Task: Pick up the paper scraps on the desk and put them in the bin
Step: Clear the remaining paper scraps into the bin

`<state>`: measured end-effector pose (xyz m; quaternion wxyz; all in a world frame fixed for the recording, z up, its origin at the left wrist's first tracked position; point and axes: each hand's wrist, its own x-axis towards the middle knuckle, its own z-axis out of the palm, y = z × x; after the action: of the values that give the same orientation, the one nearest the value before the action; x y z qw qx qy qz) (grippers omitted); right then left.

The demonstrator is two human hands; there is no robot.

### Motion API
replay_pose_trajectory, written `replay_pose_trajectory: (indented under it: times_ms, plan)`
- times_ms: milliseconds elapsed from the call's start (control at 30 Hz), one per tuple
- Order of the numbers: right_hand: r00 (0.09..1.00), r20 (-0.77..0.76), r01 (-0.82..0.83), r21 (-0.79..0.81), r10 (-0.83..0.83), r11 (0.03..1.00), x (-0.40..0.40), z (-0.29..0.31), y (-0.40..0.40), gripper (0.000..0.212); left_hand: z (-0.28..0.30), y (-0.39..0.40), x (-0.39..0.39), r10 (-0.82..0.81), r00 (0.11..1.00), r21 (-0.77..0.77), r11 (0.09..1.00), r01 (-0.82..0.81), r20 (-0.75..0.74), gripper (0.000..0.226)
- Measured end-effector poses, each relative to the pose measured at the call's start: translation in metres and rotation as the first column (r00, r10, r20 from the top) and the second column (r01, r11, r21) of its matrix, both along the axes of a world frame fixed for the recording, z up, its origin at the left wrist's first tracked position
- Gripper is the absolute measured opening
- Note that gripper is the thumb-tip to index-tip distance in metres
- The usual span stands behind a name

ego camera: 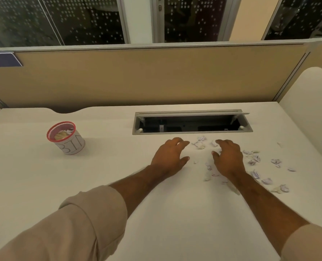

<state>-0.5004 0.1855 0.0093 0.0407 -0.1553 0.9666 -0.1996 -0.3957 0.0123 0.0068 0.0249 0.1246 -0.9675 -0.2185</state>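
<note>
Hands [170, 155] flanking scattered paper scraps [199, 144]

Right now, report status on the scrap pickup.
Left hand and right hand open, over the desk. Paper scraps mostly right of the hands. Bin far left, partly filled. Nothing blocking.

open cable tray [192, 122] – desk rear | tan partition [137, 80] | dark windows [81, 19] behind

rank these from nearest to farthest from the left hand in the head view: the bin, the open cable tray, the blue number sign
From the left hand:
1. Open cable tray, just beyond the fingertips, slightly right.
2. Bin, off to the left on the desk.
3. Blue number sign, far left, up on the partition.
</note>
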Motion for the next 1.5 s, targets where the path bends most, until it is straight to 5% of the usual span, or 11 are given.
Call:
replay_pose_trajectory:
  times_ms: [233,667,800,933,1033,1100,1167,1300,1367,1500]
  plan:
    - [0.996,0.087,-0.003,0.211,-0.015,0.978,-0.036,-0.012,-0.004,0.060,-0.009,0.016,-0.043,-0.001,0.997,0.020,1.000,-0.001,0.079,0.058]
    - [0.992,0.122,0.019,0.156,-0.039,0.988,-0.038,-0.021,-0.031,0.047,-0.022,0.030,-0.084,-0.054,0.984,-0.051,0.997,0.064,0.168,0.051]
    - [0.987,0.157,0.002,0.175,-0.030,0.985,-0.038,-0.015,-0.032,0.046,-0.030,0.026,-0.071,-0.042,0.996,-0.043,0.998,0.045,0.078,0.036]
    - [0.977,0.211,-0.013,0.113,-0.011,0.994,-0.033,-0.009,-0.031,0.043,-0.032,0.020,-0.057,0.006,1.000,0.030,1.000,-0.007,0.027,0.024]
    - [0.978,0.206,0.031,-0.117,-0.006,0.993,-0.027,-0.002,-0.027,0.034,-0.033,0.015,-0.047,0.022,0.999,0.058,0.998,-0.025,0.043,0.022]
    - [0.938,0.337,0.223,-0.411,-0.080,0.884,-0.027,0.004,-0.025,0.028,-0.031,0.012,-0.043,0.063,0.997,0.097,0.993,-0.068,0.053,0.022]
    - [0.806,0.588,0.484,-0.593,-0.065,0.643,-0.031,0.008,-0.021,0.030,-0.029,0.009,-0.041,0.143,0.988,0.167,0.974,-0.152,0.062,0.021]
    - [0.481,0.805,0.849,-0.526,0.347,0.044,-0.038,0.009,-0.010,0.035,-0.027,0.002,-0.038,0.276,0.959,0.312,0.907,-0.282,0.063,0.020]
    - [0.417,0.794,0.893,-0.447,0.442,-0.039,-0.038,0.006,-0.007,0.033,-0.025,0.000,-0.037,0.293,0.953,0.339,0.891,-0.301,0.076,0.019]
    - [0.418,0.816,0.881,-0.472,0.400,0.043,-0.042,0.003,-0.018,0.024,-0.025,0.000,-0.036,0.294,0.951,0.363,0.879,-0.310,0.098,0.017]
